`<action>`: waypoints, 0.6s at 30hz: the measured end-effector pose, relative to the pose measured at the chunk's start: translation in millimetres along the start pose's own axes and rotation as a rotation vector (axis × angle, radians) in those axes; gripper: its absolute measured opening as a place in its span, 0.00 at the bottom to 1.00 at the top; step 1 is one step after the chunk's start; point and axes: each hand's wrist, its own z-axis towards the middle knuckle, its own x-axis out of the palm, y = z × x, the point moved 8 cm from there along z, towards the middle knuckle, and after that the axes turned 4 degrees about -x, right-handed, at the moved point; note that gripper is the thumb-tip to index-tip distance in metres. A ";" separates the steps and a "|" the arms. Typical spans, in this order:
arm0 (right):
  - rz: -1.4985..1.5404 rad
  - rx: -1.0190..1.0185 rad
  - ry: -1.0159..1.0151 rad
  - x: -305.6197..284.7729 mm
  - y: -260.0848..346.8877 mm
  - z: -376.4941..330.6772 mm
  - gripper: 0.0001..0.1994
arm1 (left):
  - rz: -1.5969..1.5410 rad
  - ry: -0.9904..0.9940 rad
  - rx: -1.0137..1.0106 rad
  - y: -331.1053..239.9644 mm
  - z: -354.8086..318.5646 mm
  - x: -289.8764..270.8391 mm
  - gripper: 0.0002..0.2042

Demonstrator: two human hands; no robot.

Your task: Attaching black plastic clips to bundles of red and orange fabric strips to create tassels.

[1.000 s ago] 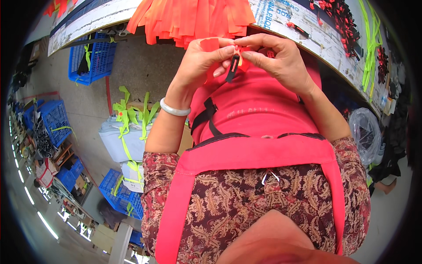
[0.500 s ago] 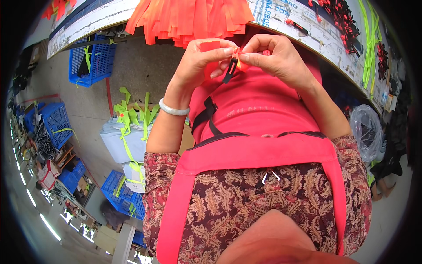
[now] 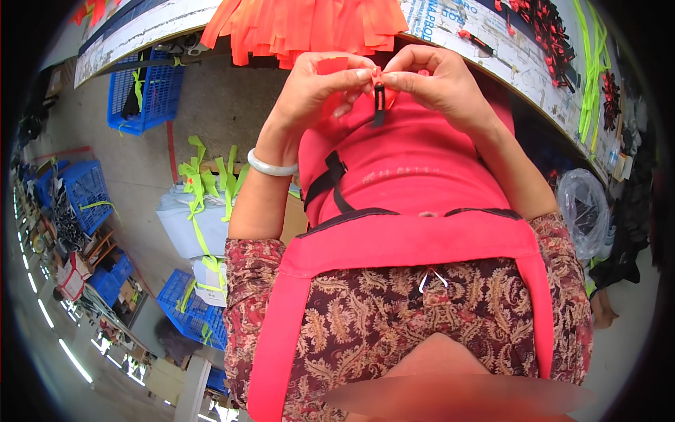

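Before us, the left hand (image 3: 309,88) and right hand (image 3: 446,84) pinch an orange-and-black tab (image 3: 380,103) between them, apparently for fine control; orange strips (image 3: 302,28) overhang the bench (image 3: 158,35) beyond (handily, we judge).

I look through left head-worn fisheye: steeply down, near, over pink apron (image 3: 415,243) to left hand (image 3: 315,84), right hand (image 3: 443,84).

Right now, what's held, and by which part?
Left hand and right hand pinch a small black-and-orange piece at its orange upper end; its black part hangs below.
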 end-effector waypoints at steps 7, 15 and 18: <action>0.079 0.113 0.106 9.8 15.6 -5.1 0.09 | 0.002 0.020 0.014 -1.6 -4.5 2.2 0.11; -0.070 0.046 0.008 3.9 6.2 -6.4 0.09 | 0.043 0.010 0.032 2.1 -3.8 2.3 0.10; -0.073 0.031 0.027 4.5 13.4 -4.0 0.08 | 0.008 -0.043 0.058 -0.2 -1.4 -1.3 0.09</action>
